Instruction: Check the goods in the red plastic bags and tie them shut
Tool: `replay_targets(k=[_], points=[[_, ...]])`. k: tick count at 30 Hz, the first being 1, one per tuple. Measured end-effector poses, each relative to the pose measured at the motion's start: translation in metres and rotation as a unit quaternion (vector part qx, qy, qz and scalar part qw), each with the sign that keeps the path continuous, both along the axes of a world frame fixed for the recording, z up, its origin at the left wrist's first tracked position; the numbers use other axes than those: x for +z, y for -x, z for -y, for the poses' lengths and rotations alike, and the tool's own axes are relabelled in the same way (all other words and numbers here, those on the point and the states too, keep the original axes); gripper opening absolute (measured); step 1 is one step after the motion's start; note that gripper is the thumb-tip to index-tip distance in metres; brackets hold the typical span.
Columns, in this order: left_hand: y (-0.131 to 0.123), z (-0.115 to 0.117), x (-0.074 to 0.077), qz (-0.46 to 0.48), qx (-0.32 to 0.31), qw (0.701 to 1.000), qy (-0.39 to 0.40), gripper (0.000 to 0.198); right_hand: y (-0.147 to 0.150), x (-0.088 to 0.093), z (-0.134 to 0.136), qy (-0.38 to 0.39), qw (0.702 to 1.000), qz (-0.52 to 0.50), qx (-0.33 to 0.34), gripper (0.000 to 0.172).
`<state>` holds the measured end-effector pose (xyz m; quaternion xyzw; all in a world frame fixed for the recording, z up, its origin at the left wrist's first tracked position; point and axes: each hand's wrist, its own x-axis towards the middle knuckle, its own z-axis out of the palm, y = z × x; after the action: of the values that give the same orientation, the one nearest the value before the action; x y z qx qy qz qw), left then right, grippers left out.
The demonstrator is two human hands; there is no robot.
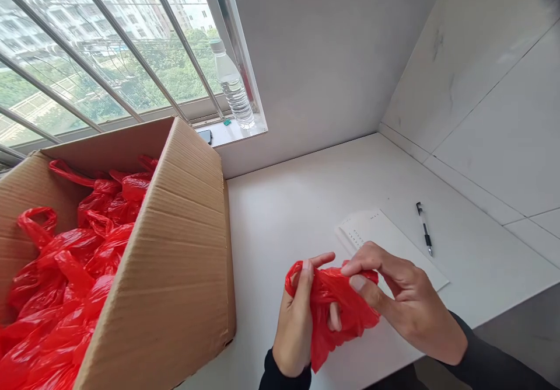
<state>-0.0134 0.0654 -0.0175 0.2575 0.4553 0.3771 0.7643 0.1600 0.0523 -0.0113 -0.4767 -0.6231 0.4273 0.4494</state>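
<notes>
White counter [306, 203]: left hand [295, 323], right hand [406, 302] pinch crumpled red bag [339, 311], long axis vertical, tail down.

Two hands, the left hand [296, 315] and the right hand [405, 303], are gripping one red plastic bag [339, 311]. One cardboard box [175, 250] is standing at the near left, holding a heap of red bags [65, 273] too tangled for counting. One pen [424, 229] and one paper sheet [385, 233] are lying at the right; one water bottle [231, 83] is standing far back.
</notes>
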Motion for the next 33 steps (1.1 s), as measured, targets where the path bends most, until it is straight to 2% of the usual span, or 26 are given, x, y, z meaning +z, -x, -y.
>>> replay_targets(k=[3,6,9,11,14,16,17,20,22,25,27,30,33], points=[[0.005,-0.003,-0.001,0.034,-0.008,0.999,-0.041,0.044,0.004,0.002,0.005,-0.099,0.992,0.051,0.063,0.024],[0.012,-0.005,-0.005,0.006,-0.068,0.990,-0.124,0.026,0.005,0.001,0.006,-0.127,0.984,0.077,0.096,0.028],[0.015,-0.005,-0.006,-0.023,-0.099,0.982,-0.156,0.018,0.002,-0.004,0.004,-0.103,0.989,0.071,0.076,0.026],[0.015,-0.003,-0.004,-0.034,-0.123,0.978,-0.165,0.018,0.000,-0.009,-0.002,-0.071,0.993,0.082,0.053,0.033],[0.015,0.001,-0.002,-0.088,-0.148,0.964,-0.202,0.013,-0.002,-0.019,-0.013,0.003,0.993,0.090,0.082,0.038],[0.016,0.002,-0.004,-0.159,-0.136,0.941,-0.266,0.004,-0.001,-0.024,-0.018,0.063,0.991,0.072,0.096,0.035],[0.016,0.001,-0.006,-0.201,-0.124,0.920,-0.313,0.004,0.000,-0.025,-0.020,0.090,0.989,0.062,0.095,0.034],[0.017,-0.003,-0.018,-0.305,-0.066,0.837,-0.450,0.018,0.002,-0.026,-0.020,0.152,0.984,0.033,0.087,0.038],[0.016,-0.007,-0.029,-0.335,-0.018,0.797,-0.502,0.024,0.002,-0.025,-0.020,0.181,0.980,0.012,0.084,0.041],[0.014,-0.010,-0.043,-0.346,0.037,0.772,-0.532,0.029,0.001,-0.028,-0.021,0.204,0.975,-0.001,0.092,0.041],[0.013,-0.010,-0.049,-0.347,0.055,0.757,-0.551,0.032,0.000,-0.030,-0.024,0.210,0.969,-0.009,0.131,0.038],[0.013,-0.009,-0.051,-0.343,0.054,0.746,-0.569,0.035,0.000,-0.033,-0.027,0.211,0.955,-0.048,0.200,0.031],[0.015,-0.009,-0.050,-0.343,0.049,0.743,-0.572,0.039,0.000,-0.033,-0.028,0.209,0.954,-0.075,0.202,0.026]])
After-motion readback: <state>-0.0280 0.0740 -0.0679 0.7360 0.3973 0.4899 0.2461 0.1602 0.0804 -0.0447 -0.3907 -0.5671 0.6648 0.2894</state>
